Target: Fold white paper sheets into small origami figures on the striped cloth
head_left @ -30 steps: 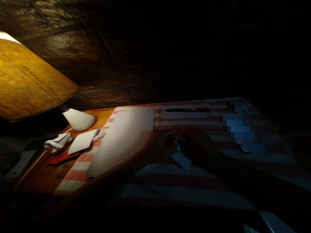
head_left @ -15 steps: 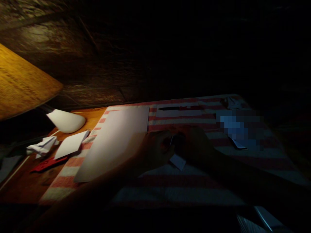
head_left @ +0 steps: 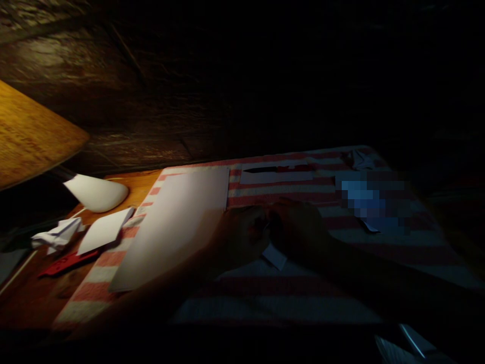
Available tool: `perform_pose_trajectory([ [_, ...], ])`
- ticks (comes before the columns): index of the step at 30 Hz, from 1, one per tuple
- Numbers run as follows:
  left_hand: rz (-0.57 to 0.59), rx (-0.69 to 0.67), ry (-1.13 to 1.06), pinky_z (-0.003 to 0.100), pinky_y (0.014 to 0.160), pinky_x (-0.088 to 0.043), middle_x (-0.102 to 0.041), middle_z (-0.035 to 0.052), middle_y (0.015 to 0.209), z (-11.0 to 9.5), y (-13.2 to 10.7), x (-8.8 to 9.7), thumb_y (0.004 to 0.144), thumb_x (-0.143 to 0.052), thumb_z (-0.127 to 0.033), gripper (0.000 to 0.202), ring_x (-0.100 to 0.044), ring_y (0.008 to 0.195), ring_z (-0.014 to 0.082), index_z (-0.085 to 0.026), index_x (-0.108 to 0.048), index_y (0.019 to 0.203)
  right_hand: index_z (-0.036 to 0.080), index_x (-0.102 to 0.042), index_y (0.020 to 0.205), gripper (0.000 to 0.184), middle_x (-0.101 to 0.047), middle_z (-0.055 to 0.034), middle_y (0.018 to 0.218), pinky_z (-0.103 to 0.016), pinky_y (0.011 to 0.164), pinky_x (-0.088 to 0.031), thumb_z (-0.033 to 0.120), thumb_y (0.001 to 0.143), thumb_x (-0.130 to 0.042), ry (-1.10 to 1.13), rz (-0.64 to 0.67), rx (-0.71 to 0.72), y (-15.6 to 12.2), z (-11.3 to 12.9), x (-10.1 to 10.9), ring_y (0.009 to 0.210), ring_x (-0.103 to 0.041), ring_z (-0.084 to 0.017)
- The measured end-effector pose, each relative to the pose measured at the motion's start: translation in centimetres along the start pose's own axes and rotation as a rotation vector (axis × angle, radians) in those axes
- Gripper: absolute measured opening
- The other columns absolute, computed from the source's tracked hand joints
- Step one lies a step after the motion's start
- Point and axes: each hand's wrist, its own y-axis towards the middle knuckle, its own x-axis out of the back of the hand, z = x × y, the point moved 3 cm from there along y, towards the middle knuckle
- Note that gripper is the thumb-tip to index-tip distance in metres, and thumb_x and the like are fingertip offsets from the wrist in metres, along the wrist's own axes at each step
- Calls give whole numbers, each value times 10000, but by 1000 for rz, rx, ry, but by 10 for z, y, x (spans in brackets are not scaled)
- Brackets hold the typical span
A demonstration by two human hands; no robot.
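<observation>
The scene is very dim. My left hand (head_left: 242, 235) and my right hand (head_left: 297, 225) meet over a red-and-white striped cloth (head_left: 303, 283), both closed on a small folded white paper piece (head_left: 275, 256) whose lower corner sticks out below them. A large white sheet (head_left: 174, 222) lies flat on the cloth just left of my left hand.
A lamp shade (head_left: 34, 136) glows at the left above its white base (head_left: 94, 193). On the wooden table (head_left: 41, 293) lie a crumpled paper (head_left: 56, 235), a white folded sheet (head_left: 104, 230) and a red strip (head_left: 66, 263). A knife on a paper strip (head_left: 280, 172) lies farther back.
The view has swung to the right, so the lamp and table items sit further left in frame. My hands have closed in tighter together over the small paper, hiding more of it.
</observation>
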Motion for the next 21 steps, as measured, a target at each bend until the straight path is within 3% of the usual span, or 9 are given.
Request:
perform_pose_trajectory([
  [11,8,-7,-29,256,594,-451,-675,1,737,5,-1,0,717,-629,-156,86,-623,670,151,-185,-604,794,153,-745,938,185,-731,-85,941,-295,698,-430,145,837,-591,146,8,73,-2,-12,-2,807,-660,-199],
  [21,35,-9,-53,272,628,-459,-675,6,791,8,-2,-1,706,-639,-136,129,-624,710,156,-177,-619,827,154,-673,829,59,-649,-17,795,-250,619,-360,186,789,-703,328,-1,178,-5,-24,11,682,-551,-131],
])
